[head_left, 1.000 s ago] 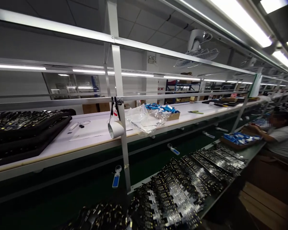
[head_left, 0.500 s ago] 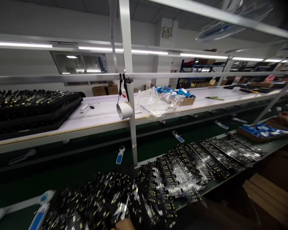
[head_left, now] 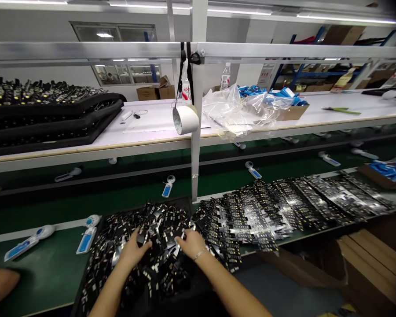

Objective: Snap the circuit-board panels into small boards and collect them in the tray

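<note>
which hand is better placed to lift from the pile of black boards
Probably the left hand: it is over the middle of the black board pile, while the right hand is at its edge.

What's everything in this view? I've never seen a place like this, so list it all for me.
circuit board strips: many, black and silver, heaped in the tray and laid along the belt
tray: one, black, on the green belt
handheld devices: several, blue and white, on the belt
plastic bag: one, clear, on the white shelf
cardboard box: one, brown, holding blue items, on the shelf
pliers: one pair, green-handled, on the shelf
co-worker's forearm: one, at the left edge
left hand: one, on the heaped strips
right hand: one, braceleted, on the heaped strips
</note>
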`<state>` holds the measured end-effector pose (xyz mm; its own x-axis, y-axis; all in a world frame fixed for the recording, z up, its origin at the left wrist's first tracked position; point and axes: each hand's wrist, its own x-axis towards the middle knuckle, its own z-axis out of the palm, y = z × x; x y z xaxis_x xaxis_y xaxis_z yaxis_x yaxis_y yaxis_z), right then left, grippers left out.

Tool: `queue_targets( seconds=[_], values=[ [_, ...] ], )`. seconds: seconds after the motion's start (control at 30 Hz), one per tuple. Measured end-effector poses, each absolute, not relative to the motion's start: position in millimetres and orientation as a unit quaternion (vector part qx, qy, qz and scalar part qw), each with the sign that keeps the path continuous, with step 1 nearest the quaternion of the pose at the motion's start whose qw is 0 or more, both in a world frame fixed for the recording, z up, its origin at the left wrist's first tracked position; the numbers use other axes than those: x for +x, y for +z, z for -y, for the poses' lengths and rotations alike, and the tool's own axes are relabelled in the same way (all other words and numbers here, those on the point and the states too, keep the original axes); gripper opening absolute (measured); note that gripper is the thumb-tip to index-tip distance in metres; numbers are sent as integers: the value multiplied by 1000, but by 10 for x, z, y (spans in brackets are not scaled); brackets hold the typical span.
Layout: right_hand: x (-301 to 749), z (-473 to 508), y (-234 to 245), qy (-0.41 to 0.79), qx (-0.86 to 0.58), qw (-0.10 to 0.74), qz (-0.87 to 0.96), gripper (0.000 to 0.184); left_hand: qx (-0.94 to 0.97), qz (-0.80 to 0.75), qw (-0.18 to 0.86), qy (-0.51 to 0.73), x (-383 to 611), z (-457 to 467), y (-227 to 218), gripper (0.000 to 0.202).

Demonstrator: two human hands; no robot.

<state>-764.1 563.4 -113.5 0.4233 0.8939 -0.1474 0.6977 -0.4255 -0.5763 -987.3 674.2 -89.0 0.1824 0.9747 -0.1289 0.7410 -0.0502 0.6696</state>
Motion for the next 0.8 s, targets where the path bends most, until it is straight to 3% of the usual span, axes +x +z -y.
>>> queue_targets(
  seconds=[0.17, 0.3, 0.43, 0.53, 0.67, 0.8],
  values=[
    [-6415, -4990, -1087, 116, -920, 201, 315, 42, 740, -594, 280, 144, -10470, -6681, -1035, 76],
    [-5619, -4316, -1185, 66, -977, 179, 93, 65, 671, -605, 390, 180, -10856, -6308, -1536, 77],
    [-5383, -4069, -1322, 84, -974, 207, 40, 66, 615, -599, 477, 185, -10974, -6049, -1892, 76],
    [-5351, -4113, -1309, 80, -957, 272, 65, 55, 610, -592, 489, 195, -10857, -5986, -1878, 75],
    [-5281, -4213, -1092, 89, -907, 400, 101, 18, 601, -567, 519, 219, -10542, -5889, -1586, 67],
    [-5516, -4321, -827, 73, -834, 542, 66, 29, 584, -489, 607, 227, -10184, -5664, -1198, 51]
  ],
)
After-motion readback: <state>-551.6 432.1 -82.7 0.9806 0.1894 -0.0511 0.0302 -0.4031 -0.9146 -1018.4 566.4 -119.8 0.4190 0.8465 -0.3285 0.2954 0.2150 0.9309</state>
